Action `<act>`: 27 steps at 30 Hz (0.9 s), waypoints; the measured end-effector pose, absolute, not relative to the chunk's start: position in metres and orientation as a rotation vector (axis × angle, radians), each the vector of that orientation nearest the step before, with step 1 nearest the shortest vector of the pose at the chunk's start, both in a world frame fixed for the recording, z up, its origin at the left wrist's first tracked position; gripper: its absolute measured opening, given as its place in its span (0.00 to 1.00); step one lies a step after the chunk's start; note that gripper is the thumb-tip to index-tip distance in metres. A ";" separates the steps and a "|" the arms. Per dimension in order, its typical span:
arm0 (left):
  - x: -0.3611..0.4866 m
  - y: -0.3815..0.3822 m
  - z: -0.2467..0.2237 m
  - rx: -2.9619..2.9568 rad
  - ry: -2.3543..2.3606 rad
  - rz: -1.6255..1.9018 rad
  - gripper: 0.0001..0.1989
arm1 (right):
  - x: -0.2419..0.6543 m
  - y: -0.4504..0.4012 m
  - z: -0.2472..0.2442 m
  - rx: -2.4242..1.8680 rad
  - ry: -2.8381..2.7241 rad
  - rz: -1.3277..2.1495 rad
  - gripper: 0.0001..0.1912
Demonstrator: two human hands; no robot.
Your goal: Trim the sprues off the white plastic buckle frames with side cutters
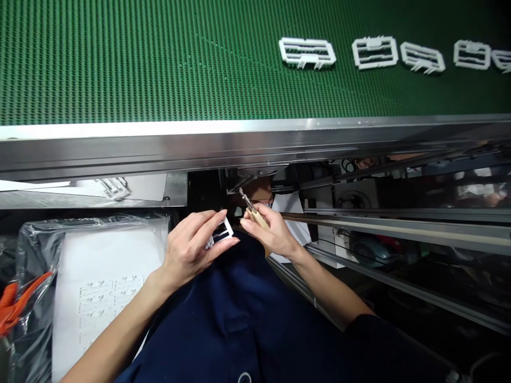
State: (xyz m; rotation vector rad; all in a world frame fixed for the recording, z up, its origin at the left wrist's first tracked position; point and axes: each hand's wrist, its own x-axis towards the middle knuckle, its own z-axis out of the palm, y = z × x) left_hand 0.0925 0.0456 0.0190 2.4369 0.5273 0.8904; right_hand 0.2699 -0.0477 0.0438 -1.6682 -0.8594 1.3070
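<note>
Over the navy-blue work shirt (239,324), just below the stainless steel conveyor rail (239,149), the person's left hand (187,250) pinches a small white moulded-plastic rectangular frame (228,227), its fingers closed firmly on the frame's edge. The right hand (271,231) clenches a wooden-handled craft knife (259,218), its fingers wrapped round the pale handle, with the metal tip near the frame. The frame looks very light and stiff, but its thin bars seem brittle, so the solid outer edge appears the safest place to hold it. It is matt white, with open slots and small tabs, like the five white plastic frames (307,41) lying on the green perforated conveyor belt (120,64) above. To the left, a clear plastic bag (35,266) wraps printed white paper sheets (99,250).
</note>
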 end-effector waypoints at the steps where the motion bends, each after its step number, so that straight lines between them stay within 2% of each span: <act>1: 0.093 0.045 0.019 2.437 0.524 0.893 0.27 | 0.266 -0.045 0.044 -1.565 -0.786 1.359 0.12; 5: 0.092 0.042 0.019 2.408 0.512 0.922 0.27 | 0.247 -0.034 0.043 -1.173 -0.494 1.549 0.11; 11: 0.087 0.039 0.016 2.322 0.572 0.976 0.27 | 0.236 -0.031 0.038 -0.915 -0.195 1.753 0.10; 15: 0.083 0.036 0.016 2.287 0.599 0.987 0.27 | 0.234 -0.029 0.035 -0.828 -0.076 1.838 0.11; 20: 0.078 0.035 0.019 2.255 0.654 1.038 0.27 | 0.227 -0.020 0.038 -0.750 -0.071 1.882 0.07; 27: 0.061 0.024 0.016 2.168 0.877 1.122 0.26 | 0.220 -0.003 0.039 -0.830 -0.103 2.101 0.10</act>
